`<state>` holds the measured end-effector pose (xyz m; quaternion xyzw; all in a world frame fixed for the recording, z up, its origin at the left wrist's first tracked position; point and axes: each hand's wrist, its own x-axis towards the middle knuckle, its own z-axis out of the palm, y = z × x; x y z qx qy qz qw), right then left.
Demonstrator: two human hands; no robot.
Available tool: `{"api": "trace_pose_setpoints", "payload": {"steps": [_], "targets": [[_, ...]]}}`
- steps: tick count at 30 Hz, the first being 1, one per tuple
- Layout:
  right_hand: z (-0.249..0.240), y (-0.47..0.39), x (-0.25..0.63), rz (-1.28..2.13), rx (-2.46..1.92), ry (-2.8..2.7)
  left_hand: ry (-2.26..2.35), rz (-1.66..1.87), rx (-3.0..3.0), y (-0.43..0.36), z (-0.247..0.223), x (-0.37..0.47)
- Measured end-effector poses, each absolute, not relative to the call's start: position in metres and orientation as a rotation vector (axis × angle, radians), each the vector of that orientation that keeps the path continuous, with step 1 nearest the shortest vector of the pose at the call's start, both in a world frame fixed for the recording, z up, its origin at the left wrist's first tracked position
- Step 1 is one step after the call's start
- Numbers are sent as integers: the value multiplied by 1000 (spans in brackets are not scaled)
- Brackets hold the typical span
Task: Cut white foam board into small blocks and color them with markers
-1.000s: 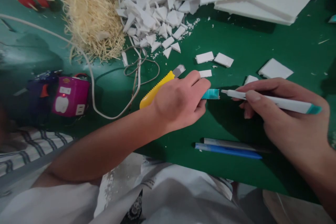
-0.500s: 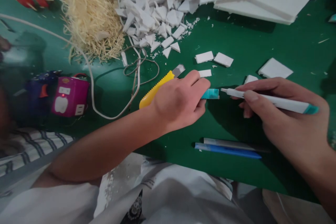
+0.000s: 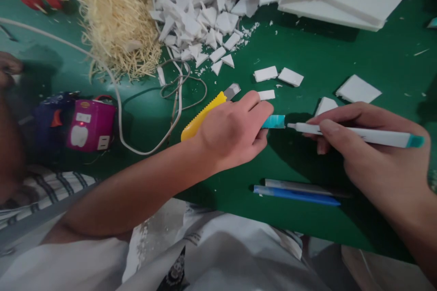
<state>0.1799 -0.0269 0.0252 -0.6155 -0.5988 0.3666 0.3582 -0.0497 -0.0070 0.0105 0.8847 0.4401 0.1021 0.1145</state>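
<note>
Teal block (image 3: 275,122) juts from left grip (image 3: 235,126), near marker tip (image 3: 292,126).

The block (image 3: 276,122) shows a turquoise, slightly streaky end jutting from the left hand (image 3: 235,129), which hides the rest. The marker (image 3: 370,135), slim and white with a teal rear end, sits in the right hand (image 3: 378,159), its pale nib aimed at the block, just beside it but apart.
</note>
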Motion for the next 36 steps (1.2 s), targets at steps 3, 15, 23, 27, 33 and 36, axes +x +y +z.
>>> {"api": "trace_pose_setpoints", "payload": {"steps": [3,15,23,27,33,36], "targets": [[24,-26,181,931,-1588,-1555,1287,309,2596,-7,10,-49],[28,-26,183,933,-1599,-1576,1292,288,2585,-7,10,-50],[27,-27,182,950,-1593,-1547,1288,309,2600,-7,10,-49],[27,-27,183,965,-1597,-1543,1289,309,2597,-7,11,-49],[27,-29,180,985,-1602,-1528,1287,294,2592,-7,10,-50],[27,-28,180,967,-1605,-1543,1287,299,2592,-7,11,-49]]}}
